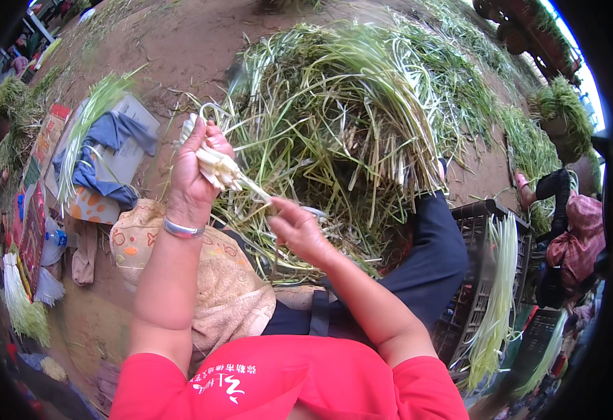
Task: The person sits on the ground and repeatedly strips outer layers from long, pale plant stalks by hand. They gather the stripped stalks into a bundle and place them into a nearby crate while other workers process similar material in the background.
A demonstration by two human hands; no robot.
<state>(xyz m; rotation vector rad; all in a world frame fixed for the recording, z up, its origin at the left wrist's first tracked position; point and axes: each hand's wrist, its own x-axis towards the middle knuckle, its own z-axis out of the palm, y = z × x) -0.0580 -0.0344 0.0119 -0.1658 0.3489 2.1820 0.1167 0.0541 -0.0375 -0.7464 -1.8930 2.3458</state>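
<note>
My left hand (193, 163), raised left of centre, is closed around a bundle of short-looking pale stalks (218, 167), their cut-looking ends towards me. Just right of it, my right hand (302, 231) pinches the end of one thin pale stalk (254, 188) that reaches to the bundle. Beyond both hands lies a large heap of long green leafy stalks (306, 126). At its right side a thick sheaf (390, 152) rests with its root ends towards my knee. A patterned tan cloth (227, 278) covers my left leg.
Left stands a box (96, 206) bearing a blue cloth (109, 137) and trimmed green stalks (78, 139). At right, a black plastic crate (456, 262) carries pale stalks (495, 304). Another person (579, 226) sits farther right. Brown ground (180, 47) shows beyond the heap.
</note>
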